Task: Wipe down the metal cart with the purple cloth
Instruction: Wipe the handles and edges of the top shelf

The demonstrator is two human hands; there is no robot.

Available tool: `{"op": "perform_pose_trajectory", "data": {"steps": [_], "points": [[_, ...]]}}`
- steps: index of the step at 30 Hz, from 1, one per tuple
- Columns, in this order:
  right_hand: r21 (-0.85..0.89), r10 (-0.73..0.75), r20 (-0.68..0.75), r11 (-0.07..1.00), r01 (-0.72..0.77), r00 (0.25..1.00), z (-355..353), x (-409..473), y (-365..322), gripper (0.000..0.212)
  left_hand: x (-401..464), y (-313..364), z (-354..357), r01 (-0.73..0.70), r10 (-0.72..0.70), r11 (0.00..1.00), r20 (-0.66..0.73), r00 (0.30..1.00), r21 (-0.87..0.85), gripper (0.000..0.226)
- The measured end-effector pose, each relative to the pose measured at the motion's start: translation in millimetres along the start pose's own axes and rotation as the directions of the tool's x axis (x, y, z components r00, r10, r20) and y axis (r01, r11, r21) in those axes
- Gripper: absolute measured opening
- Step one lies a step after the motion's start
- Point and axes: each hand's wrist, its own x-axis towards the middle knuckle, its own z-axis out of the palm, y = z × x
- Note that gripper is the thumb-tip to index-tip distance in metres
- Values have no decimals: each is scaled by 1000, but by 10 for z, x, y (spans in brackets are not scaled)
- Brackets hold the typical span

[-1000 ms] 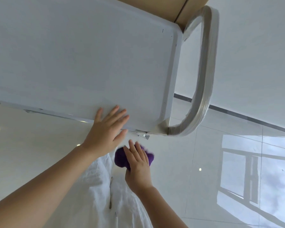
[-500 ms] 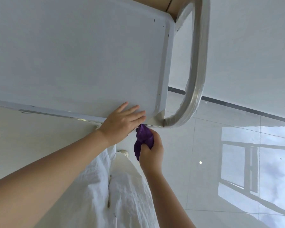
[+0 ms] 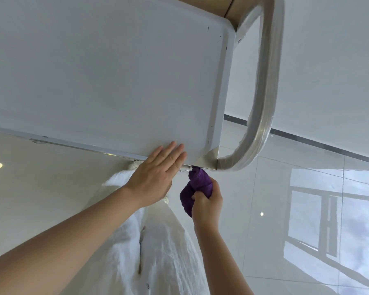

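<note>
From the head view, our left hand lies flat, fingers straight, on the near edge of the white-topped metal cart. Our right hand grips the bunched purple cloth, its tip touching the cart's underside by the curved plastic-wrapped handle.

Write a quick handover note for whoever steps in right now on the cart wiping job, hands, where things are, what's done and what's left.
Left hand: flat, fingers straight, resting on the near edge of the metal cart top.
Right hand: grips the bunched purple cloth, its tip pressed up against the cart's near edge by the corner, just left of the handle.
Done: cannot tell which areas have been wiped; the top shows no visible marks.
Left: judging by the cloth's position, finish the near rim and corner, then the handle, which appears to be wrapped in clear film.
</note>
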Motion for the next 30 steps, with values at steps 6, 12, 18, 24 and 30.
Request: {"op": "perform_pose_trajectory", "data": {"steps": [6,12,18,24,30], "points": [[-51,26,12,998,-25,1000,56,-53,0,42,-335,-68,-11,132,-131,991,-25,991,37,68],[-27,22,54,999,-20,998,342,-374,-25,44,-631,-419,-106,273,-272,960,-28,962,60,76],[-22,-6,-20,1000,5,1000,990,-655,57,37,-677,-645,-260,130,-133,991,126,983,37,108],[24,-37,-95,999,40,995,1748,-916,167,40,-1160,-1121,-479,82,-85,996,101,991,30,81],[41,-45,-102,998,49,994,2336,-1085,294,38,-1936,-1715,-548,248,-249,968,248,936,35,89]]}}
